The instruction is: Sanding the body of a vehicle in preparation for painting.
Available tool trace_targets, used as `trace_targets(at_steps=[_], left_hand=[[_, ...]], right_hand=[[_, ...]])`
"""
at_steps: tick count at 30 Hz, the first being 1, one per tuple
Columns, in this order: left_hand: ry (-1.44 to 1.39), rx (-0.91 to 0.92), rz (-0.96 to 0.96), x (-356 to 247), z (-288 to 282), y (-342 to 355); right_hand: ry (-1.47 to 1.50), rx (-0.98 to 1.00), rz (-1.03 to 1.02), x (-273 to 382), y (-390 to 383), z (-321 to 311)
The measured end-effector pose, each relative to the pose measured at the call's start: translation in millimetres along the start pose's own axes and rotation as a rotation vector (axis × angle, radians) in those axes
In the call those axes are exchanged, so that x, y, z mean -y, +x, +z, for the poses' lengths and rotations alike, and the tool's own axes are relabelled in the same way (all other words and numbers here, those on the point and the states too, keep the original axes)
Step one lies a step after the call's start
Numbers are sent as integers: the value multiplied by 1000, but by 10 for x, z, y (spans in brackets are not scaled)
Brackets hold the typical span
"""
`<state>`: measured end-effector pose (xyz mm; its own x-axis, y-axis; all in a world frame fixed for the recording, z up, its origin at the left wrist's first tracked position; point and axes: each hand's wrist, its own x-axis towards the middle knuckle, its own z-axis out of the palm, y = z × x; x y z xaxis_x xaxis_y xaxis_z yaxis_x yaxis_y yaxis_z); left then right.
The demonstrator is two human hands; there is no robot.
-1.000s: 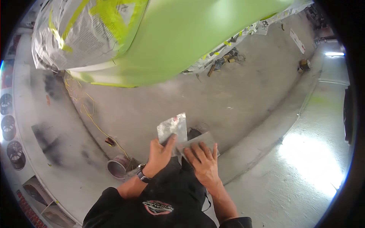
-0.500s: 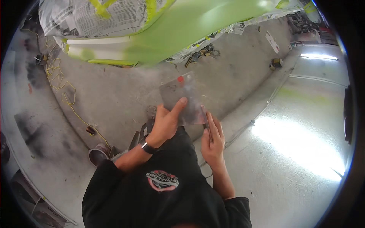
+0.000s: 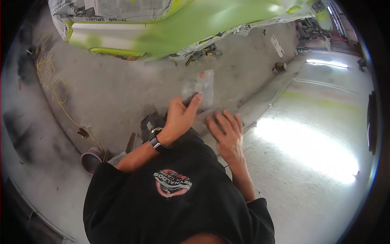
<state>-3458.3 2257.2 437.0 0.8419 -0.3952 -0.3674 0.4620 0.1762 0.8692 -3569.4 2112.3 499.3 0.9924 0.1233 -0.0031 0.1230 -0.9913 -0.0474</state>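
Note:
My left hand (image 3: 180,117) grips a thin, grey, see-through-looking flat plate (image 3: 208,87), its thumb lying across the top face. Near the plate's far edge sits a small red dab (image 3: 202,75), with a greyish smear below it. Just right of the plate's near corner is my right hand (image 3: 229,138), back upward, fingers bent and spread over a thin dark-edged spreader (image 3: 242,118). Most of that spreader is hidden under the fingers, and motion blurs it. Whether it touches the plate I cannot tell.
Ahead stands a light green car body panel (image 3: 174,34), masked with newspaper (image 3: 109,10). A yellow cord (image 3: 67,116) winds along the floor at left, near a bucket (image 3: 92,160). A can (image 3: 280,66) stands at right, by the white wall (image 3: 296,162).
The plate has tilted and turned in my left hand. My right hand has rolled from edge-on to back-upward, fingers spreading over the spreader. The whole view has shifted slightly.

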Motion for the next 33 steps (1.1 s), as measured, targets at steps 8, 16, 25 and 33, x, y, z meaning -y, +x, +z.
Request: trace_targets(at_steps=[8, 16, 25, 33], left_hand=[[-320, -44, 184, -435, 45, 293], [-466, 90, 15, -252, 409, 293], [122, -10, 113, 99, 1217, 588], [-66, -293, 210, 256, 2127, 996]], right_hand=[[436, -330, 137, -101, 105, -352], [494, -438, 147, -442, 202, -38], [78, -285, 99, -1564, 97, 4], [445, 65, -152, -2662, -283, 135]])
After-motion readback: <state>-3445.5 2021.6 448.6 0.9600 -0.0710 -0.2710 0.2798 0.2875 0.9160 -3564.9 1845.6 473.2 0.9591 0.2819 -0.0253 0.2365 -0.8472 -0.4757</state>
